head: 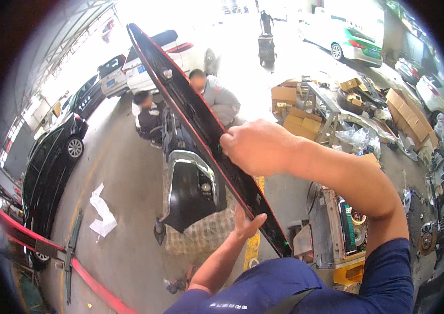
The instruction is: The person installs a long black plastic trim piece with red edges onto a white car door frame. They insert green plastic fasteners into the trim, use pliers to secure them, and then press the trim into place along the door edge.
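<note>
A long, narrow black car trim panel with red edges (182,92) slants across the view from the upper left down to my chest. My left hand (248,224) holds it near its lower end, with the thumb over the face and the other fingers hidden beneath. Over the panel's middle, my right hand (259,147) is curled with its fingertips at the inner face, beside a small green spot; whether something is pinched there is hidden. A round pale fitting (167,73) sits in the upper part of the panel. Beyond it lies a black car bumper (190,188) with silver trim.
The bumper rests on a checked quilt (202,235). Two people (222,98) (147,117) crouch ahead. Red lift arms (96,286) and a black car (53,180) stand left. Cardboard boxes (302,123), scrap parts and a metal cabinet (326,227) are right.
</note>
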`<action>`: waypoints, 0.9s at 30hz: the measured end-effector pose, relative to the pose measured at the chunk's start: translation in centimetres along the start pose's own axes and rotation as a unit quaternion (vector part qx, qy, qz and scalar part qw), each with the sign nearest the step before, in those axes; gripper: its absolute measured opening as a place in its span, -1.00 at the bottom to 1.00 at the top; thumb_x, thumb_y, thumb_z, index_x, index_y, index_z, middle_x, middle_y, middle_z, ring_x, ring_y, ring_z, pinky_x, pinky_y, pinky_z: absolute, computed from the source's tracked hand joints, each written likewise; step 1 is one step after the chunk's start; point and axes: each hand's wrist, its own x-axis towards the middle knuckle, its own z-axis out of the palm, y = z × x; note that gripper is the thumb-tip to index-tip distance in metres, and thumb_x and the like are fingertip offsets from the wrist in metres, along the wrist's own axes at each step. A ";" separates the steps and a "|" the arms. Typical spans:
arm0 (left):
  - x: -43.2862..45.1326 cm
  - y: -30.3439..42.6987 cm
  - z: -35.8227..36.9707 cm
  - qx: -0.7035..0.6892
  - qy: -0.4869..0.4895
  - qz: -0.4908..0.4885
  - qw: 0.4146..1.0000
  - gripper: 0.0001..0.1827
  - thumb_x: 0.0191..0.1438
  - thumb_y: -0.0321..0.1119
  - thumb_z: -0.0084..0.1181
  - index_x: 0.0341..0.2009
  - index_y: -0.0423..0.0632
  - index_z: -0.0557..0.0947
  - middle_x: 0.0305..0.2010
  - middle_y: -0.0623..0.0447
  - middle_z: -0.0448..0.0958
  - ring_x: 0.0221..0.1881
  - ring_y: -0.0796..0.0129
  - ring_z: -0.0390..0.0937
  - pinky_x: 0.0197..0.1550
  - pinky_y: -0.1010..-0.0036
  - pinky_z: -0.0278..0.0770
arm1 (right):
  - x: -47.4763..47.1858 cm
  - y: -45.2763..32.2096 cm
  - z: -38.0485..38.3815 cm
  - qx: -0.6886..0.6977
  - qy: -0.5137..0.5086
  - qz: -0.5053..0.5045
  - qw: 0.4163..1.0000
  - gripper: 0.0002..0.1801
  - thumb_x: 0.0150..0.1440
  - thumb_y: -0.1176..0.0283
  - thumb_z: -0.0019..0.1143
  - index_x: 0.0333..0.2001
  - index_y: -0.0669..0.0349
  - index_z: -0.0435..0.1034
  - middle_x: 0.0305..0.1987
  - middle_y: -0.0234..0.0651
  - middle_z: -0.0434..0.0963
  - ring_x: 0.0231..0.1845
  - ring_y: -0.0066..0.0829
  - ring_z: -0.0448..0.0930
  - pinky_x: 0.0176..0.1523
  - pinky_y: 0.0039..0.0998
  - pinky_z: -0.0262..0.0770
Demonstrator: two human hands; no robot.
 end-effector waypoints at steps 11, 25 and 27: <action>-0.6 -0.7 1.0 0.008 -0.060 -0.032 0.998 -0.09 -0.15 -0.11 0.41 0.26 -0.23 0.34 0.08 -0.03 0.42 0.11 0.22 0.38 0.19 0.26 0.38 | -0.6 1.6 -2.3 0.119 -0.084 -0.022 0.989 -0.64 0.18 0.32 -0.06 -0.48 0.41 0.48 -0.49 0.12 0.53 -0.39 0.09 0.61 -0.23 -0.07 0.53; -0.6 -1.0 2.1 0.012 -0.071 -0.062 0.995 -0.02 -0.17 -0.05 0.41 0.29 -0.21 0.28 0.07 -0.02 0.38 0.10 0.22 0.36 0.17 0.25 0.37 | -2.3 2.4 -1.4 0.156 -0.050 0.020 0.986 -0.69 0.21 0.33 0.01 -0.40 0.40 0.46 -0.30 0.10 0.58 -0.29 0.08 0.64 -0.20 -0.06 0.56; -0.6 -0.9 2.2 0.005 -0.063 -0.064 0.996 -0.01 -0.18 -0.03 0.41 0.28 -0.21 0.27 0.05 -0.02 0.37 0.09 0.22 0.36 0.17 0.24 0.38 | -2.3 2.3 -2.1 0.096 -0.121 0.011 0.988 -0.71 0.18 0.35 0.04 -0.39 0.41 0.48 -0.33 0.13 0.58 -0.25 0.07 0.65 -0.17 -0.07 0.56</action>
